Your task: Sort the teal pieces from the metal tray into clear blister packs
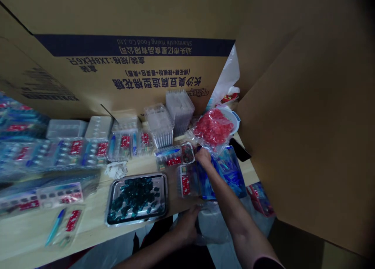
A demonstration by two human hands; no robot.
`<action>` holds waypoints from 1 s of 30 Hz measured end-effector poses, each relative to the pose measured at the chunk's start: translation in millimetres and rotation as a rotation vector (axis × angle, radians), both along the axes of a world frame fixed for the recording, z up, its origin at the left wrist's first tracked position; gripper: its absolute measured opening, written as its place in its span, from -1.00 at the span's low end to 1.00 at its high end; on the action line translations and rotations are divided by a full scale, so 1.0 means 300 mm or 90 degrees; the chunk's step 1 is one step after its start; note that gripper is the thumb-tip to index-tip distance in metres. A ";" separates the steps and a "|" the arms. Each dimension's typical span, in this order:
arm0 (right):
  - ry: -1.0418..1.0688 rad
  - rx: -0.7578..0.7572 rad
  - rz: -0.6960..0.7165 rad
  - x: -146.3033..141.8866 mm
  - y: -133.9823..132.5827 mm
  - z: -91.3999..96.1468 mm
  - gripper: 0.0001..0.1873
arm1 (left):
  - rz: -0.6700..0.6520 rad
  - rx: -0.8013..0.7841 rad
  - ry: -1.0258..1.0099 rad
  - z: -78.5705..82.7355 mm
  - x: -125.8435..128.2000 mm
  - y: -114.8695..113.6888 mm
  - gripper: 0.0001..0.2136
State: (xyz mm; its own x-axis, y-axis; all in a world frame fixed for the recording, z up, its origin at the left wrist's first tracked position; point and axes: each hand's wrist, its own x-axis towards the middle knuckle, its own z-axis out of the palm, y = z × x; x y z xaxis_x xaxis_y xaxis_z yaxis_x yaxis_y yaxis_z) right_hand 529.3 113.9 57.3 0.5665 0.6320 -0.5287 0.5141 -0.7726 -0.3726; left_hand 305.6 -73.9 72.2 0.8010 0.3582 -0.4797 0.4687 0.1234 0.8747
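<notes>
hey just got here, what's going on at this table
A person is working with both bare hands. The right hand is at the left edge of a blue container, beside a small dish of dark pieces. The left hand is by some clear plastic at the table's front edge; its grip is unclear. A metal tray holds dark teal pieces.

Stacked containers (159,124) are lined along bench's (23,237) back, before carton (88,15). Tray (161,183) is set at bench's front edge; cubes (133,196) are spread in it. Crumpled paper (116,170) is laid behind tray's left corner. Filled pack (185,185) is placed between tray and pen container (230,169). Bag of pieces (213,128) is placed at bowl (236,119), behind pen container. Phone (240,150) is laid at pen container's right back corner.
</notes>
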 end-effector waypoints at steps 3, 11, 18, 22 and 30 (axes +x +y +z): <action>0.012 0.098 -0.017 0.049 -0.042 0.020 -0.80 | -0.001 0.033 0.063 0.005 0.005 0.006 -0.17; 0.065 0.230 -0.123 0.302 -0.239 0.134 -0.70 | 0.004 0.053 -0.036 0.038 0.041 0.024 -0.20; -0.086 0.142 -0.087 0.414 -0.405 0.193 -0.66 | -0.016 0.060 -0.033 0.026 0.071 0.019 -0.27; -0.136 0.148 0.066 0.294 -0.304 0.180 -0.53 | -0.037 0.073 -0.003 0.045 0.096 0.018 -0.30; -0.042 0.120 0.456 -0.024 0.023 0.049 -0.45 | -0.004 0.043 -0.005 0.109 0.122 0.012 -0.29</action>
State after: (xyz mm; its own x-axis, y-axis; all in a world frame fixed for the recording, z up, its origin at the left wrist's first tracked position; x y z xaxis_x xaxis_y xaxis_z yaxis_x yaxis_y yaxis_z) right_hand 522.0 120.9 72.0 0.0083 0.9355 -0.3533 0.8939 -0.1652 -0.4167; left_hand 342.3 -70.2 104.9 0.8068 0.3847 -0.4484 0.4621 0.0620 0.8847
